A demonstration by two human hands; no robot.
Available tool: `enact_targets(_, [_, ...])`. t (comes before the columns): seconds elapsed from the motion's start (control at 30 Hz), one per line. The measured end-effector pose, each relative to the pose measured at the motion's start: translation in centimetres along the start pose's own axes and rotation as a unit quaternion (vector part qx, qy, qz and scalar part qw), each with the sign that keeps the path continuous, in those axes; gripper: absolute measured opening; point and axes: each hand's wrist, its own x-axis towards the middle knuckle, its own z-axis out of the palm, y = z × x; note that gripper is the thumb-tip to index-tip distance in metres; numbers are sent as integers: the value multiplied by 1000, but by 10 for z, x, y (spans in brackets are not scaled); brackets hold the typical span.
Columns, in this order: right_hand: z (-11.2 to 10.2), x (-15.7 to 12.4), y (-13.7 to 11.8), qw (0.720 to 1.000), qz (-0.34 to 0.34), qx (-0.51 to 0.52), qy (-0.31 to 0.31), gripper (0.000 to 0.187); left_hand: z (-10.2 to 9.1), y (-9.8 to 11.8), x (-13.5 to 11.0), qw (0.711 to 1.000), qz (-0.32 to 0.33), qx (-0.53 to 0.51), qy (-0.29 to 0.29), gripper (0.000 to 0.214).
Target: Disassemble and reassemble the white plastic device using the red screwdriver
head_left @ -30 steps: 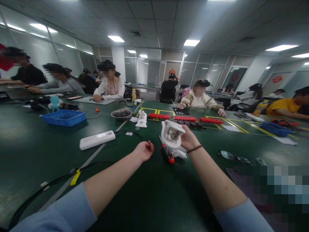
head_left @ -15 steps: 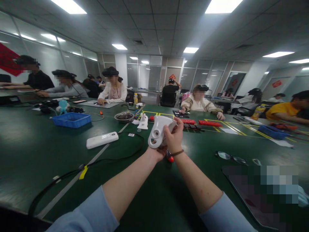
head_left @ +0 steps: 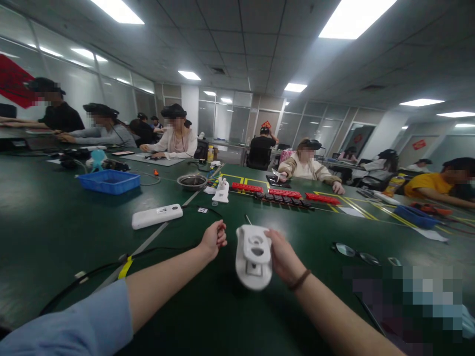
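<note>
My right hand (head_left: 285, 254) grips a white plastic housing (head_left: 243, 252) by its right side. The housing is held over the table, its face with a round recess and an oval opening turned up toward me. To its left, my left hand (head_left: 214, 240) is apart from it with the fingers curled in; whatever they may hold is hidden. A thin metal rod (head_left: 248, 219) pokes out just behind the housing, the rest of it covered. Farther off stands another white plastic part (head_left: 221, 193).
On the green table lie a white power strip (head_left: 158, 216), a blue tray (head_left: 109, 182), a metal bowl (head_left: 192, 183), red bins (head_left: 284, 193) and a row of black pieces (head_left: 284, 200). Eyeglasses (head_left: 345, 250) are at right. A co-worker (head_left: 309, 163) sits opposite.
My left hand has let go of the housing and moved left. My right hand has brought the housing lower and nearer, turning it to show a different face.
</note>
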Motion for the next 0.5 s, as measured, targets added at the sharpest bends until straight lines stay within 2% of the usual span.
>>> enact_targets(0.1, [-2, -11, 30, 997, 40, -58, 9, 24, -14, 0, -1, 997, 44, 53, -33, 22])
enact_targets(0.2, [2, -14, 34, 992, 43, -118, 15, 34, -16, -1, -2, 989, 86, 104, -52, 23])
enact_targets(0.27, [8, -21, 16, 977, -21, -212, 13, 38, -8, 7, -6, 982, 116, 131, -68, 24])
enact_targets(0.3, [11, -29, 2, 958, -74, -276, 9, 37, -2, 15, -10, 979, 126, 142, -80, 23])
enact_targets(0.33, [15, -38, -14, 924, -142, -355, 1, 36, 7, 24, -17, 975, 132, 152, -96, 22])
enact_targets(0.37, [18, -50, -30, 895, -189, -403, 6, 33, 16, 35, -26, 971, 132, 162, -116, 19])
enact_targets(0.4, [19, -63, -46, 880, -210, -426, -8, 29, 24, 45, -37, 968, 126, 172, -136, 16])
enact_targets(0.43, [17, -76, -58, 880, -205, -427, -30, 25, 32, 56, -50, 963, 114, 182, -162, 12])
enact_targets(0.47, [13, -88, -68, 893, -180, -410, -56, 27, 38, 64, -64, 958, 89, 189, -195, 11])
enact_targets(0.5, [5, -98, -73, 926, -150, -339, -73, 27, 41, 71, -78, 960, 36, 193, -198, 11])
